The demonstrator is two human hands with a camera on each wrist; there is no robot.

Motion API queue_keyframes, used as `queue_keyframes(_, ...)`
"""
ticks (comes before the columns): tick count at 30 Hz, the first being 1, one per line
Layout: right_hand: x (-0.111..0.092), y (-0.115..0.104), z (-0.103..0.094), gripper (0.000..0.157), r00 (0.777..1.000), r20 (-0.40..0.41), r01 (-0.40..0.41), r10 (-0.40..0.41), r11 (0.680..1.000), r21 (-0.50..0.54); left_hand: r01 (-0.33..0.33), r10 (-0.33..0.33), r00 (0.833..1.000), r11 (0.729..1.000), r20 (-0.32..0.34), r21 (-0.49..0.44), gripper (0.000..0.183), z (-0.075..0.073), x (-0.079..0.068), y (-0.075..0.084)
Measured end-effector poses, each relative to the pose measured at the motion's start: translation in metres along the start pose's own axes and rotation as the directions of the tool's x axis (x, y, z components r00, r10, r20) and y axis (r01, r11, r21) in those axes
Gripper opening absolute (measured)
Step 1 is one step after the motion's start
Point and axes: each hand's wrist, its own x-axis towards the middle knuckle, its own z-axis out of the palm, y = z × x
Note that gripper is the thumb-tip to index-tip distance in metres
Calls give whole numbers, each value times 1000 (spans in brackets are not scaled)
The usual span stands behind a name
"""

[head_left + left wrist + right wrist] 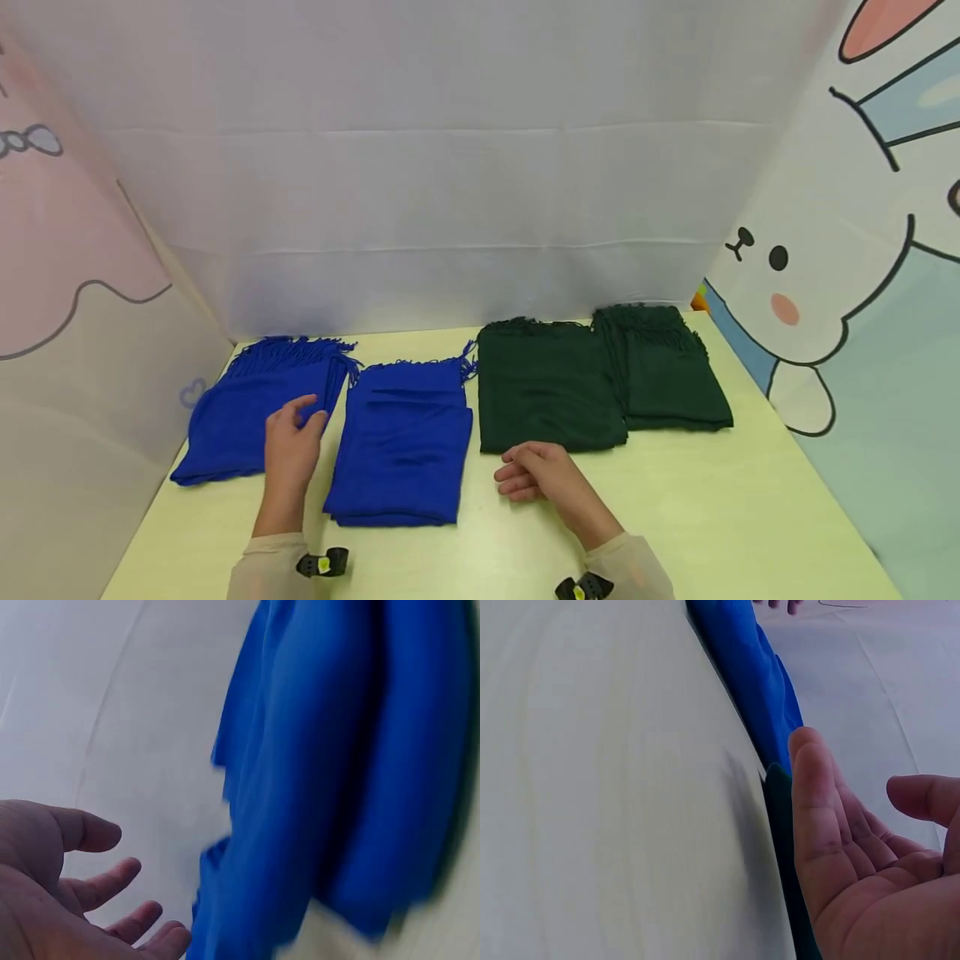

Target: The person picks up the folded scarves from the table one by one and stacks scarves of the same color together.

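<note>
The inner blue cloth (405, 471) lies folded, its fringe pointing away from the person. Just left of it, the left hand (291, 442) hangs over the right part of the outer blue cloth (236, 429), thumb apart from loosely bent fingers, gripping nothing. To the inner blue cloth's right, the right hand (546, 479) is turned inward by the near edge of the inner green cloth (551, 392), fingers gently curved and empty, thumb apart from them. Farther right of the inner blue cloth, beyond the inner green cloth and touching it, lies the outer green cloth (671, 387). Under the inner blue cloth spreads a pale yellow table (420, 567); behind it hangs a creased white backdrop (442, 183). Well to its right stands a rabbit-printed panel (840, 292), well to its left a pink-and-white one.
</note>
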Motion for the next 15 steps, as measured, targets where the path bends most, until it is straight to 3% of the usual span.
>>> queue_keyframes(6,0,3,3,37,1000,18,9,-9,1000,0,93,-87,989,995,-122,47,49,-45,21,-36)
queue_keyframes(10,2,5,6,37,1000,26,5,-5,1000,-4,185,-173,965,982,-195,43,55,-70,30,-55)
queue_keyframes(15,0,1,14,36,999,52,-12,12,1000,16,327,-317,932,944,-174,33,70,-91,37,-69)
